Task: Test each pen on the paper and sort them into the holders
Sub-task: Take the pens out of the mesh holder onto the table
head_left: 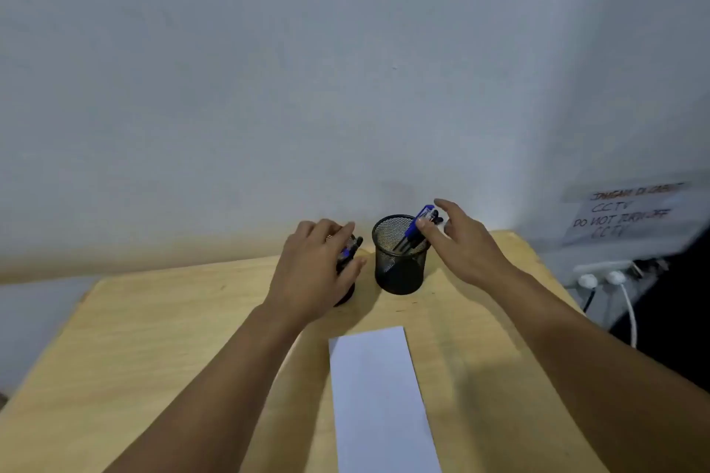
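Our left hand (pixel 315 265) curled around the left mesh holder (pixel 345 296) of pens (pixel 347 250), our right hand (pixel 466 242) fingers spread at blue pens (pixel 417 227) in the right mesh holder (pixel 399 261), white paper (pixel 378 396) nearer on the bench (pixel 153 338).

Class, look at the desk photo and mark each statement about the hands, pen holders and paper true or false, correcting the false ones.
1. Two mesh holders stand on the wooden table. True: the right holder and the left holder, mostly hidden.
2. The left hand covers the left holder. True.
3. The paper bears pen marks. False: it looks blank.
4. The right holder is empty. False: pens stand in it.
5. The right hand lies flat on the paper. False: it reaches beside the right holder's pens.
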`<action>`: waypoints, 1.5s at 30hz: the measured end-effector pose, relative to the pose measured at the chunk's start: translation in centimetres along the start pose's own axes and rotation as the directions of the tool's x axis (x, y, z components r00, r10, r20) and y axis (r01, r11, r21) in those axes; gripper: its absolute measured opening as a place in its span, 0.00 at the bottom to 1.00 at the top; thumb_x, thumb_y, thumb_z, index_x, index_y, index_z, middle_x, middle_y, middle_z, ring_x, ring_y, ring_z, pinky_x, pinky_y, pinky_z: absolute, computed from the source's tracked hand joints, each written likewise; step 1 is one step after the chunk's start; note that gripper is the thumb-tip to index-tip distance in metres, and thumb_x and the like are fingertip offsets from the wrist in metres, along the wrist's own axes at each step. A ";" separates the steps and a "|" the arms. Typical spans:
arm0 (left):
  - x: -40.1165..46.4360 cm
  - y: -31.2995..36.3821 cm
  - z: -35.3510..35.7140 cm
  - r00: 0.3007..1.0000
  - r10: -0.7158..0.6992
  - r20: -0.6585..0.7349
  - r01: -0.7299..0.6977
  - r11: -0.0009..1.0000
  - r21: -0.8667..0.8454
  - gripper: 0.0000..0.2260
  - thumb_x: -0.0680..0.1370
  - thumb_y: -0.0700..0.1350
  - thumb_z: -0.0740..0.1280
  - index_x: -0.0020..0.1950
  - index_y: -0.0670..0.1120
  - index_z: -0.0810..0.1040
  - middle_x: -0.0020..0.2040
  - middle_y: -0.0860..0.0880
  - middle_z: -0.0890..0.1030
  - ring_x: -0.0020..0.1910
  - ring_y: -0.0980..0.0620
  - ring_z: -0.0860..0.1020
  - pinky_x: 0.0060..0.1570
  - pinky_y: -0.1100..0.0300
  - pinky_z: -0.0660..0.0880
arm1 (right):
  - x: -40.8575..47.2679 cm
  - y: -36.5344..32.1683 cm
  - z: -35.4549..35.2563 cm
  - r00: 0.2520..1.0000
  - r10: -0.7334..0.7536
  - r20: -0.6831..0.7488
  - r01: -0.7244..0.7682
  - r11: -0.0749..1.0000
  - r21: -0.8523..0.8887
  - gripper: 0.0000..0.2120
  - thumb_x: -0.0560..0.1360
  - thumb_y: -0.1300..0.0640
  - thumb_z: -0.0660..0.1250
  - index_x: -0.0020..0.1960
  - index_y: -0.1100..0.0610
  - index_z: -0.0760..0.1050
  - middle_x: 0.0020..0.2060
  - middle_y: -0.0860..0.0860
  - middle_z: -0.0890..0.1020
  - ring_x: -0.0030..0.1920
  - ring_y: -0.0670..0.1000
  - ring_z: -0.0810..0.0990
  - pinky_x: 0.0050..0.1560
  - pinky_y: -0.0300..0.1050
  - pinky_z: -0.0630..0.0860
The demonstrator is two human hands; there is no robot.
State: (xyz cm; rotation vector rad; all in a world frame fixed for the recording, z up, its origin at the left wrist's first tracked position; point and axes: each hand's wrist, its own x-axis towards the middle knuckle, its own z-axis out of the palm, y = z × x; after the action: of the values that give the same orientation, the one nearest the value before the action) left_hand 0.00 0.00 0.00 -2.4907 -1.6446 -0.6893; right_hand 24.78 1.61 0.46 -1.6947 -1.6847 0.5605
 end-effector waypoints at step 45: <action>-11.0 -4.8 -10.7 0.786 -0.180 0.592 0.471 0.794 -0.384 0.21 0.77 0.58 0.68 0.39 0.40 0.75 0.33 0.46 0.69 0.32 0.50 0.65 0.36 0.56 0.62 | -10.3 -11.5 8.6 0.796 -0.416 0.440 0.341 0.908 0.241 0.08 0.78 0.47 0.64 0.44 0.48 0.77 0.37 0.46 0.78 0.38 0.45 0.74 0.42 0.46 0.71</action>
State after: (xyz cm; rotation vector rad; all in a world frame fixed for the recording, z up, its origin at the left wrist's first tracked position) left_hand -11.30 -10.68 4.28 -2.9835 -2.4425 -0.5484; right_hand 9.88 -7.87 1.18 -1.1056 -2.2016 0.9416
